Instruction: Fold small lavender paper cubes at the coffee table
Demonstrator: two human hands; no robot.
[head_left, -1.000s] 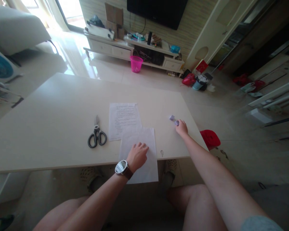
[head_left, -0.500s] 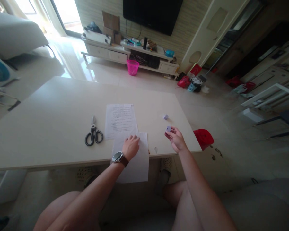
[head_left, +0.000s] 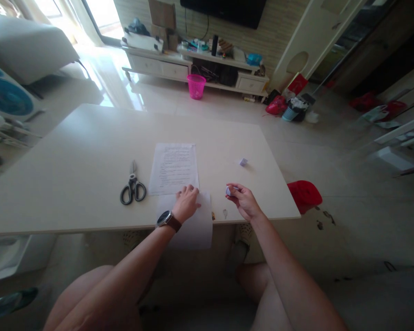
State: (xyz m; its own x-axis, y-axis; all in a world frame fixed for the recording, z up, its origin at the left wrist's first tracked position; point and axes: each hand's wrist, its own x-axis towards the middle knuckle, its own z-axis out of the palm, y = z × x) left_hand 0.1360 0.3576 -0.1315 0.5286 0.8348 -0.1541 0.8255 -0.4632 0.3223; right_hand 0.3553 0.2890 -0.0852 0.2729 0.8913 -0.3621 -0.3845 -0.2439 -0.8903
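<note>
My left hand [head_left: 186,203], with a watch on the wrist, lies flat with fingers down on a blank white sheet [head_left: 193,225] that hangs over the table's near edge. My right hand [head_left: 243,201] hovers just above the table to the right of the sheet, pinching a small pale purple piece [head_left: 229,191] between thumb and fingers. A second small purple piece [head_left: 243,162] lies on the table farther back right. A printed sheet [head_left: 174,168] lies just beyond the blank one. Black-handled scissors [head_left: 133,187] lie left of it.
The cream table [head_left: 72,161] fills the middle. Two tiny scraps [head_left: 224,213] sit near its front edge. A red stool [head_left: 304,194] stands at the table's right corner. A pink bin [head_left: 196,86] and a TV cabinet [head_left: 193,64] are across the floor; a fan [head_left: 7,99] is at left.
My right hand picked a small purple piece off the table at the right and drew back toward the blank sheet, leaving the other piece behind. The blank sheet slid slightly toward me under my left hand.
</note>
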